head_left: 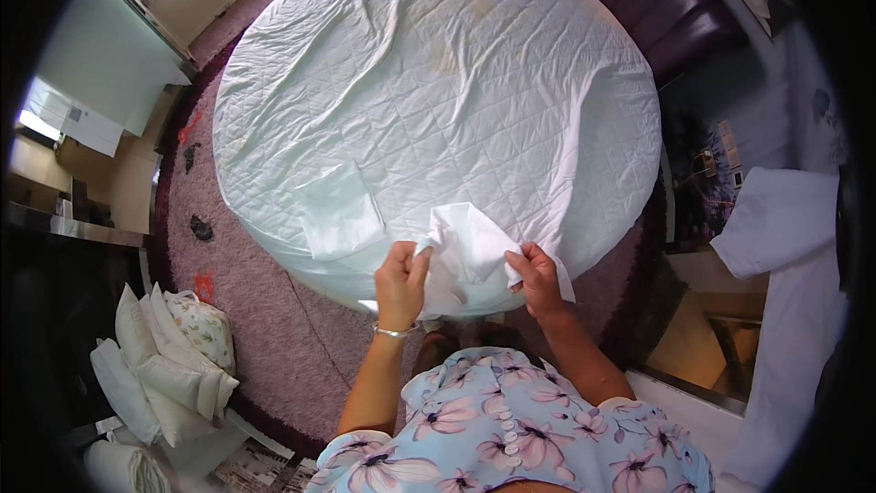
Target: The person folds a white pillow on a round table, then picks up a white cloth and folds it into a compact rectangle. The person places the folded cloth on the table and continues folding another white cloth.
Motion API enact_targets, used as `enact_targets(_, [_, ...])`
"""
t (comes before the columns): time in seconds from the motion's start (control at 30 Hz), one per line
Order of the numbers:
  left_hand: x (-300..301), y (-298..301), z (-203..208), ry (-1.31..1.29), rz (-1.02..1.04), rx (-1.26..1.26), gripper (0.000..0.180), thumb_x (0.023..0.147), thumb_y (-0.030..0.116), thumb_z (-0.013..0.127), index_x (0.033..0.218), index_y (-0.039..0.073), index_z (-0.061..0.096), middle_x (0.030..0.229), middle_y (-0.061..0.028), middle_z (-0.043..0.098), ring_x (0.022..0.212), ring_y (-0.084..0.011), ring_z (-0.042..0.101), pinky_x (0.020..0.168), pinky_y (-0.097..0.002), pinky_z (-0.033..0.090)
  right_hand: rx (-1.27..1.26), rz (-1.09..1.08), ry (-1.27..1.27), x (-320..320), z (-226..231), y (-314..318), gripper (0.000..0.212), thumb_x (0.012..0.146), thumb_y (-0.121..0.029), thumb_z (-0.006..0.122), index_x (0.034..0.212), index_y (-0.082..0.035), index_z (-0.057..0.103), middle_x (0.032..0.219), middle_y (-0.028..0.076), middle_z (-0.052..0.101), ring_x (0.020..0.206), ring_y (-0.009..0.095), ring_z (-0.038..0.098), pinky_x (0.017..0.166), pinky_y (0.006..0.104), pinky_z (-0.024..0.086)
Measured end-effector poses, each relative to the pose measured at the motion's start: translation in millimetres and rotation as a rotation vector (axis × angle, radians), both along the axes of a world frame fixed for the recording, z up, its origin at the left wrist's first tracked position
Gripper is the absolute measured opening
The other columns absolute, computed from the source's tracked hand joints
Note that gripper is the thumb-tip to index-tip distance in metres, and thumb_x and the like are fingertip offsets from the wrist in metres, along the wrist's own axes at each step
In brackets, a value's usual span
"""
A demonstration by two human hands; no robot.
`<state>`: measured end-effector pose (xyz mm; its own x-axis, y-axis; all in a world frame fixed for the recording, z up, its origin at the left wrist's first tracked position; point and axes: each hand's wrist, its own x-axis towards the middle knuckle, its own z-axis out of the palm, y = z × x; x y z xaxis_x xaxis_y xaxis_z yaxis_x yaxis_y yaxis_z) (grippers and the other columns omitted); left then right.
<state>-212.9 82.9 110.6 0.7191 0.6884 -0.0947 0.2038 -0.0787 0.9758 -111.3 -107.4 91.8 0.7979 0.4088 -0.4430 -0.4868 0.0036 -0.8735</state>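
Note:
I stand at the near edge of a round bed (438,91) covered with a white quilted mattress pad. My left hand (400,281) and my right hand (537,278) both grip a folded white cloth (470,251), held up between them over the bed's edge. A second folded white cloth (339,212) lies flat on the bed, just left of my left hand. A thin bracelet sits on my left wrist.
A purple shaggy rug (274,329) surrounds the bed. White pillows (164,370) are piled on the floor at lower left. A dark padded headboard (675,9) curves at upper right. White bedding (785,219) lies at the right beside a glass-topped stand.

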Motion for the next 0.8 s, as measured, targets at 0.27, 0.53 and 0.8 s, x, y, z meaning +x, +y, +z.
enact_targets(0.27, [-9, -75, 7, -0.029, -0.087, -0.149, 0.014, 0.089, 0.012, 0.056, 0.089, -0.001, 0.059, 0.064, 0.0076, 0.047, 0.057, -0.0003, 0.038, 0.048, -0.0178, 0.03, 0.137, 0.16, -0.19, -38, 18, 6, 0.028, 0.085, -0.006, 0.057, 0.111, -0.001, 0.048, 0.068, -0.004, 0.049, 0.058, 0.002, 0.045, 0.049, 0.0183, 0.04])
enact_targets(0.53, [-11, -108, 37, -0.157, -0.056, -0.163, 0.016, 0.091, 0.012, 0.053, 0.095, -0.002, 0.061, 0.074, 0.0025, 0.057, 0.064, -0.0031, 0.046, 0.056, -0.0173, 0.038, 0.531, 0.39, -0.083, -29, 26, -18, 0.037, 0.083, 0.0, 0.052, 0.119, -0.001, 0.045, 0.093, 0.001, 0.054, 0.083, 0.006, 0.051, 0.071, 0.0187, 0.044])
enact_targets(0.8, [-17, -106, 47, -0.154, -0.037, -0.18, 0.015, 0.091, 0.013, 0.054, 0.092, 0.0, 0.061, 0.073, 0.0054, 0.054, 0.066, -0.002, 0.043, 0.058, -0.0166, 0.036, 0.138, 0.43, -0.552, -17, 54, -19, 0.028, 0.076, 0.008, 0.052, 0.101, -0.001, 0.06, 0.082, 0.003, 0.06, 0.073, 0.01, 0.057, 0.065, 0.0237, 0.045])
